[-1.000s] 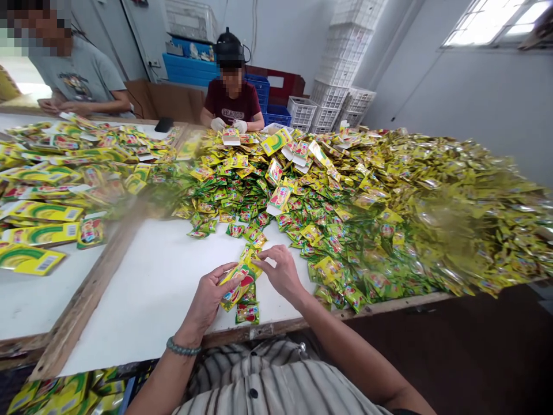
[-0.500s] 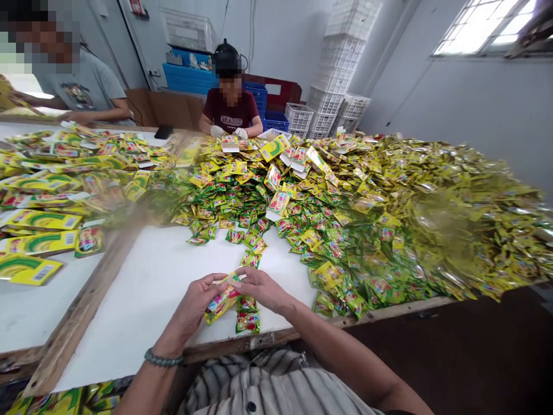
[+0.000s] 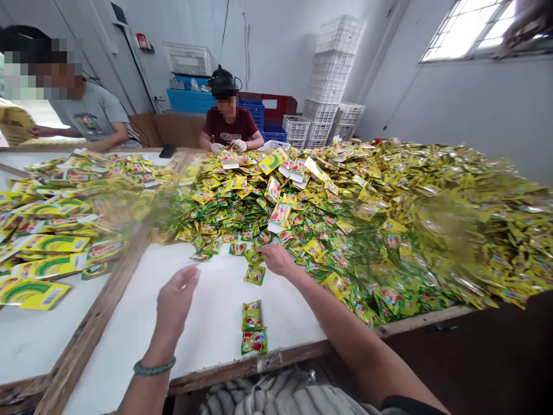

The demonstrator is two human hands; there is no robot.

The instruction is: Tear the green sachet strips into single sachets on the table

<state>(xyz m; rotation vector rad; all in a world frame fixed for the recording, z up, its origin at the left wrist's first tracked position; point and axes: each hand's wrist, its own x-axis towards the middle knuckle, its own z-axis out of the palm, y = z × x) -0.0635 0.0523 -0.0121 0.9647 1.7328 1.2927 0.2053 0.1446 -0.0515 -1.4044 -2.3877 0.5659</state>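
Observation:
My left hand (image 3: 178, 288) hovers over the white tabletop (image 3: 211, 323), its fingers loosely curled and apart, with nothing visible in them. Farther forward, my right hand (image 3: 277, 259) has its fingertips closed at the edge of a small green packet (image 3: 253, 257) by the front of the heap. Just nearer lies another green packet (image 3: 254, 275). Two more, one green packet (image 3: 252, 314) and one red-and-green packet (image 3: 254, 341), sit touching near the table's front edge. The fingertips of my right hand partly cover what they touch.
A large heap of yellow and green packets (image 3: 410, 230) fills the right and back. Yellow cartons (image 3: 54, 245) lie left, beyond a wooden strip (image 3: 103, 311). Opposite, a gloved person (image 3: 228, 127) handles packets; another person (image 3: 97, 112) is at far left. Stacked white crates (image 3: 330, 75) stand behind.
My hands have parted. The yellow packet they held together is no longer in them. My left hand moved left, my right hand forward to the green packets. The view has shifted slightly.

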